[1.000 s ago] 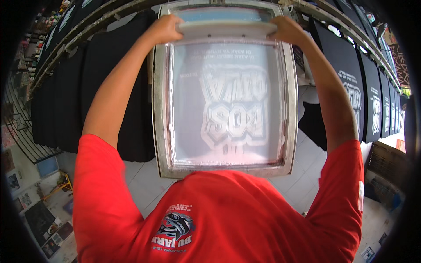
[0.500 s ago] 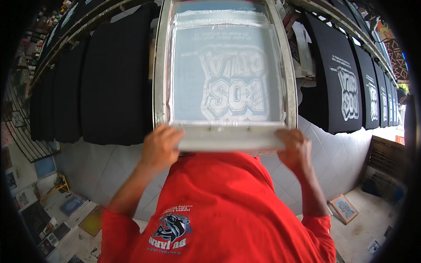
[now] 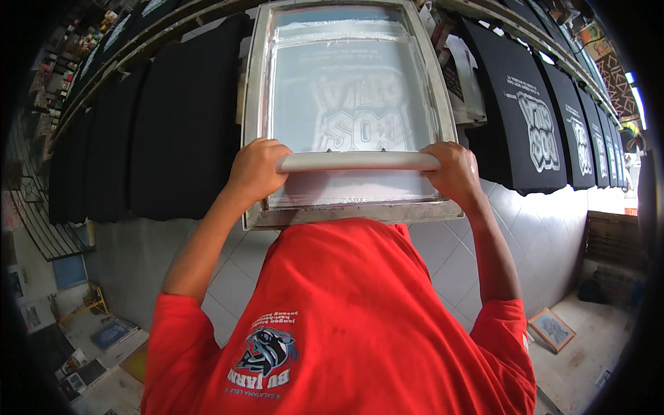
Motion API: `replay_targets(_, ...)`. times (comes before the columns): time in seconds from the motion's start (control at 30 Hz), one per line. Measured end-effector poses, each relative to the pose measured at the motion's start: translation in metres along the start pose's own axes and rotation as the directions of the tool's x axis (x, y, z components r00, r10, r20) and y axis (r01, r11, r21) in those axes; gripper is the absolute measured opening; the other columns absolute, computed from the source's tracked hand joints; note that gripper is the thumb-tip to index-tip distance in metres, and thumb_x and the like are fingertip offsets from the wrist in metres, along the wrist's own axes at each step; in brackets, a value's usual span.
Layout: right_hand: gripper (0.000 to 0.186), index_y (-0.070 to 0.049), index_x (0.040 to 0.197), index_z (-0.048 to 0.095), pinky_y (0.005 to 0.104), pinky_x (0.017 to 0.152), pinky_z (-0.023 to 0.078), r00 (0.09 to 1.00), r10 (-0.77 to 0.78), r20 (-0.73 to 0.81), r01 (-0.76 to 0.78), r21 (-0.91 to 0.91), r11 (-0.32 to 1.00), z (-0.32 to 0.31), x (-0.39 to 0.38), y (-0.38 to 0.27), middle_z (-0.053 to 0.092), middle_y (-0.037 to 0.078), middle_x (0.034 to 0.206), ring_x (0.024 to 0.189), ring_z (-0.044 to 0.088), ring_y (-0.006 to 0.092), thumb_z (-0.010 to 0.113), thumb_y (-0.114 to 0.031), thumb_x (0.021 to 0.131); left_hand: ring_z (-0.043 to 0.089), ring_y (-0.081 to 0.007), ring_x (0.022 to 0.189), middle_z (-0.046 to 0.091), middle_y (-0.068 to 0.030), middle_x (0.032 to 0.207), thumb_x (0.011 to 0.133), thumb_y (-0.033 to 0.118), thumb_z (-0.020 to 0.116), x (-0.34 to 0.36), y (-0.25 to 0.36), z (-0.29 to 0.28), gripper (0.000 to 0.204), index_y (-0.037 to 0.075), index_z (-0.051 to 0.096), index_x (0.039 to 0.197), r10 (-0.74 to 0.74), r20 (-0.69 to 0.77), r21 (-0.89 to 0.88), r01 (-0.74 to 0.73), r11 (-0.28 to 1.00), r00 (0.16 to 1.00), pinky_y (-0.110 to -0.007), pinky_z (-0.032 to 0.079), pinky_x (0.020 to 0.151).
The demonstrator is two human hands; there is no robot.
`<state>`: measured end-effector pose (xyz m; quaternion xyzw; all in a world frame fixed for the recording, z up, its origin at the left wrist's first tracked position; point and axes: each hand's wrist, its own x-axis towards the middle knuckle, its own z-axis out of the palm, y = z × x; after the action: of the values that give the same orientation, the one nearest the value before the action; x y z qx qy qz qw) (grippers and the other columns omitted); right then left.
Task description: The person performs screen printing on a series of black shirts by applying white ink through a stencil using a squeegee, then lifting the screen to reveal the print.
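A wide squeegee [image 3: 360, 162] with a pale, rounded handle spans a silk-screen frame [image 3: 360, 216] directly ahead of me. My left hand [image 3: 257, 170] is closed round the left end of the handle, and my right hand [image 3: 453, 170] grips its right end. The squeegee rests crosswise on the pale mesh [image 3: 332, 83], in its nearer half. White lettering shows through the mesh just beyond the tool. White ink is streaked along the mesh's edges. What lies under the frame is hidden.
Plain black T-shirts [image 3: 183, 124] hang over boards in a row to the left. On the right, black T-shirts [image 3: 522, 117] carry white prints. A metal rail [image 3: 484, 15] runs behind them. A small framed screen [image 3: 552, 330] lies on the floor at lower right.
Both hands have moved the squeegee away from my body, from the frame's near end further up the mesh. My grip stays at both ends of the handle.
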<state>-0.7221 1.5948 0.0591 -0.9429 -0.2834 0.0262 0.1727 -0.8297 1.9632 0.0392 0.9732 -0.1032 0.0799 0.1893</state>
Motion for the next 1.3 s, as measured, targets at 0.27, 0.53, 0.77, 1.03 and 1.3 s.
replay_targets(0.27, 0.031, -0.009, 0.093, 0.073, 0.0382, 0.075, 0.056, 0.995, -0.050, -0.089, 0.051, 0.016, 0.999, 0.006, -0.067, -0.015, 0.072, 0.005, 0.092, 0.088, 0.067, 0.0267, 0.068, 0.001, 0.064, 0.061, -0.0287, 0.085, 0.067, -0.0079, 0.090, 0.061, 0.000, 0.071, -0.048, 0.038, -0.009, 0.035, 0.006, 0.071, 0.095, -0.013, 0.083, -0.042, 0.016, 0.999, 0.996, -0.039, 0.053, 0.075)
replay_targets(0.53, 0.044, -0.010, 0.101, 0.070, 0.0345, 0.072, 0.057, 0.971, -0.124, -0.206, 0.108, -0.088, 0.990, 0.047, -0.030, 0.010, 0.071, 0.003, 0.099, 0.086, 0.065, 0.0243, 0.066, 0.005, 0.059, 0.061, -0.0244, 0.083, 0.067, -0.0039, 0.092, 0.058, -0.003, 0.068, -0.040, 0.019, 0.030, 0.042, 0.006, 0.070, 0.099, 0.025, -0.069, 0.098, -0.018, 0.995, 0.997, -0.034, 0.053, 0.072)
replay_targets(0.77, 0.044, -0.010, 0.103, 0.071, 0.0334, 0.078, 0.056, 0.966, -0.158, -0.206, 0.145, -0.077, 0.986, 0.046, 0.088, 0.049, 0.072, 0.003, 0.107, 0.093, 0.068, 0.0241, 0.070, 0.005, 0.061, 0.061, -0.0256, 0.086, 0.066, -0.0031, 0.092, 0.058, -0.001, 0.069, 0.058, -0.042, 0.038, 0.046, 0.010, 0.070, 0.102, 0.014, -0.084, 0.147, -0.001, 0.989, 0.996, -0.034, 0.054, 0.073)
replay_targets(1.03, 0.037, -0.016, 0.103, 0.071, 0.0403, 0.080, 0.056, 0.956, -0.170, -0.238, 0.141, -0.133, 0.981, 0.047, 0.217, 0.085, 0.071, 0.003, 0.103, 0.094, 0.066, 0.0278, 0.072, -0.007, 0.067, 0.061, -0.0266, 0.098, 0.066, -0.0027, 0.097, 0.064, 0.004, 0.074, 0.174, -0.114, 0.042, 0.041, 0.015, 0.070, 0.103, -0.020, -0.105, 0.184, 0.039, 0.982, 0.994, -0.037, 0.055, 0.080)
replay_targets(1.3, 0.040, -0.012, 0.106, 0.073, 0.0443, 0.082, 0.055, 0.968, -0.230, -0.102, 0.199, -0.249, 0.948, -0.017, 0.322, 0.103, 0.072, 0.016, 0.098, 0.092, 0.069, 0.0354, 0.078, -0.029, 0.071, 0.067, -0.0392, 0.088, 0.070, -0.0193, 0.094, 0.069, 0.014, 0.073, 0.283, -0.155, -0.023, 0.029, 0.005, 0.072, 0.097, -0.067, 0.037, 0.023, 0.066, 0.998, 0.997, -0.041, 0.053, 0.078)
